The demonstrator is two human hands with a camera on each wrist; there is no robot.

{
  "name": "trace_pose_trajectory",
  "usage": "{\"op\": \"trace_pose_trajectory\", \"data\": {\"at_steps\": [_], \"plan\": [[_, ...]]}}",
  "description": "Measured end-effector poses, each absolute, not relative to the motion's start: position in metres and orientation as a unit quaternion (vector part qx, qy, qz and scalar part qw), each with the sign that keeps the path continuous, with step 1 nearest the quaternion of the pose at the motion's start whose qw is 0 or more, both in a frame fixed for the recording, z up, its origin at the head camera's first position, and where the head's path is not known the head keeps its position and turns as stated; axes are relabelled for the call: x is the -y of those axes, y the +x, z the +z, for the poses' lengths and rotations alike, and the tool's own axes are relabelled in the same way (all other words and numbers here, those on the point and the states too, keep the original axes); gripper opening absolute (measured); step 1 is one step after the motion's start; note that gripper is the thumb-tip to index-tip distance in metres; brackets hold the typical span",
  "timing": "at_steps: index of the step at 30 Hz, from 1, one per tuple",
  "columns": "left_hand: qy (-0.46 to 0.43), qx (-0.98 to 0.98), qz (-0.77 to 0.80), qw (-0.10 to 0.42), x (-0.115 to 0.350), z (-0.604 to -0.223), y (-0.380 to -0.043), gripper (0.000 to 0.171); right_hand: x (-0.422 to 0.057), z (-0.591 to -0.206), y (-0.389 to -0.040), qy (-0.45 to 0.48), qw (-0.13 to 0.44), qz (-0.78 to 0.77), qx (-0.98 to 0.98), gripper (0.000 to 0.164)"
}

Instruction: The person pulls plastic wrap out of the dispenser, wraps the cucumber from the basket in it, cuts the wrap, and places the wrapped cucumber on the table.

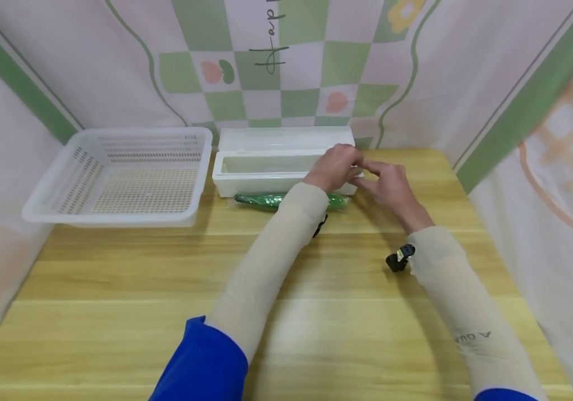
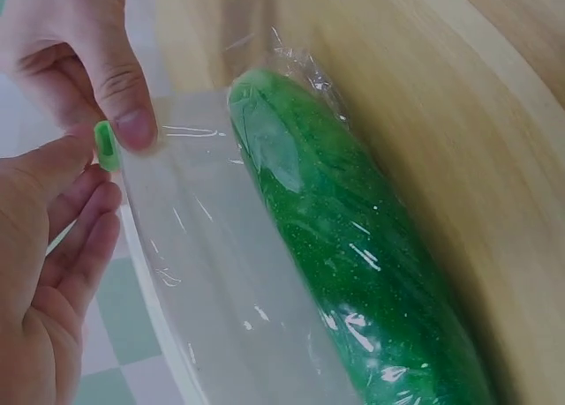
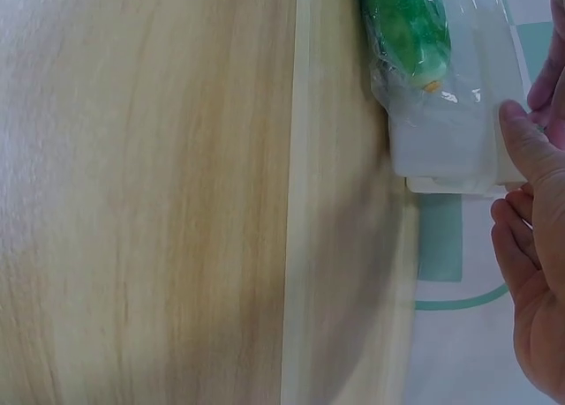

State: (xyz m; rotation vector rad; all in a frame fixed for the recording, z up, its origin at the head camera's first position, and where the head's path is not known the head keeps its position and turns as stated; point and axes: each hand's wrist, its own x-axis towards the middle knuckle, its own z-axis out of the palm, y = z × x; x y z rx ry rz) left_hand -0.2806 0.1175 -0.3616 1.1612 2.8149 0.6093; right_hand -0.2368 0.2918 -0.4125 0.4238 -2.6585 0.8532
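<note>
A long white box [image 1: 276, 183], its lid [image 1: 286, 139] raised at the back, stands near the table's far edge. At its right end my left hand [image 1: 334, 166] pinches a small green tab [image 2: 107, 146] on the rim. Opposite it, my right hand [image 1: 389, 186] grips the box's right corner, the thumb [image 3: 525, 140] pressed on the front wall and the fingers behind. A green cucumber [image 2: 344, 237] in clear plastic wrap lies along the front of the box. My left forearm hides part of it in the head view.
Left of the box stands a white slotted basket [image 1: 116, 217]. A wooden table [image 1: 116, 312] lies under everything. Behind it hangs a checked, patterned cloth [image 1: 301, 67], close to the box's raised lid.
</note>
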Motion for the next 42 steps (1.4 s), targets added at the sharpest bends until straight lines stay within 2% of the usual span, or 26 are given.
{"op": "trace_pose_trajectory", "data": {"at_steps": [12, 24, 32, 35, 39, 41, 42], "plan": [[0.351, -0.914, 0.203, 0.031, -0.114, -0.362, -0.278, 0.014, -0.286, -0.413, -0.237, 0.145, 0.146, 0.289, 0.935, 0.039], [0.346, -0.924, 0.16, 0.029, -0.107, -0.359, -0.278, 0.011, -0.286, -0.411, -0.237, 0.148, 0.13, 0.309, 0.931, 0.049], [0.334, -0.933, 0.134, 0.022, -0.076, -0.357, -0.282, 0.013, -0.287, -0.409, -0.243, 0.144, 0.118, 0.317, 0.93, 0.051], [0.326, -0.933, 0.147, 0.024, -0.061, -0.357, -0.282, 0.005, -0.291, -0.409, -0.245, 0.135, 0.112, 0.313, 0.933, 0.052], [0.314, -0.937, 0.149, 0.025, -0.037, -0.357, -0.282, 0.038, -0.295, -0.408, -0.248, 0.131, 0.1, 0.307, 0.937, 0.054], [0.311, -0.94, 0.136, 0.021, -0.024, -0.356, -0.283, 0.043, -0.297, -0.408, -0.25, 0.132, 0.098, 0.304, 0.939, 0.055], [0.311, -0.942, 0.123, 0.016, -0.017, -0.355, -0.282, 0.039, -0.298, -0.408, -0.25, 0.133, 0.101, 0.301, 0.939, 0.055]]}}
